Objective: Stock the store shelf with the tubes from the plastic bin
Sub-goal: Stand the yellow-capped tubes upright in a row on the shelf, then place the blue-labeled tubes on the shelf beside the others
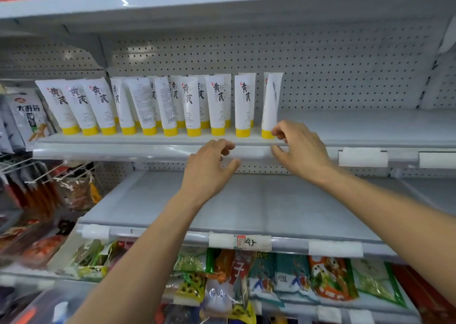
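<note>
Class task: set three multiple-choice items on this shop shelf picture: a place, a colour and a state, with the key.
1. Where do the white plastic tubes stand?
A. on the upper white metal shelf
B. in a basket
C. on wire hooks

2. What colour are their round caps?
A. red
B. yellow
C. blue

3. What is the left hand doing?
A. gripping a tube
B. holding nothing
C. pressing a bag

Key: 1A, they stand in a row, caps down, on that shelf; 2B, every cap shows yellow; 3B, its loosely curled fingers enclose nothing.
</note>
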A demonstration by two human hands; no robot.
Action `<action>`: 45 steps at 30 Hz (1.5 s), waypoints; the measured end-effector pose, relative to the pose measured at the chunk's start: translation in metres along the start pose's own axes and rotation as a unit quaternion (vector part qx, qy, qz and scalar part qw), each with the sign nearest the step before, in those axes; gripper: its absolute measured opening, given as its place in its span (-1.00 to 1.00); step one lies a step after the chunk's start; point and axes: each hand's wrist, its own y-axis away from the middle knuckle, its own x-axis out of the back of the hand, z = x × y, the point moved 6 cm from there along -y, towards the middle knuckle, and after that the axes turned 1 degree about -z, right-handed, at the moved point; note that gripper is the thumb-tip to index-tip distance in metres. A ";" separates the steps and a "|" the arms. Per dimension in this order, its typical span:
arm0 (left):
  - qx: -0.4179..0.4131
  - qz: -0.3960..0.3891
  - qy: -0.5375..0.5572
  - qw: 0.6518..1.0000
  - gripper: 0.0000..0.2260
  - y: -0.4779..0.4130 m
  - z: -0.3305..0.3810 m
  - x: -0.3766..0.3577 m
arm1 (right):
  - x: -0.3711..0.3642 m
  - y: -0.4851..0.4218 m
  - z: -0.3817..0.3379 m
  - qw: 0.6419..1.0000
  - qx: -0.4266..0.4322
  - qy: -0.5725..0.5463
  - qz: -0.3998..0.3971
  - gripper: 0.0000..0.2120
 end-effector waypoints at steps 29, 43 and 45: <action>0.587 -0.023 0.120 0.801 -0.73 0.330 -0.484 0.059 | -0.447 0.142 -0.331 0.841 0.203 -0.128 -0.486 -0.78; 0.851 0.079 0.321 0.407 -0.42 0.446 -0.678 -0.124 | -0.741 0.239 -0.355 0.753 0.080 -0.009 -0.653 -0.69; 0.863 0.106 0.313 0.382 -0.25 0.452 -0.687 -0.139 | -0.767 0.255 -0.355 0.760 0.070 0.006 -0.646 -0.66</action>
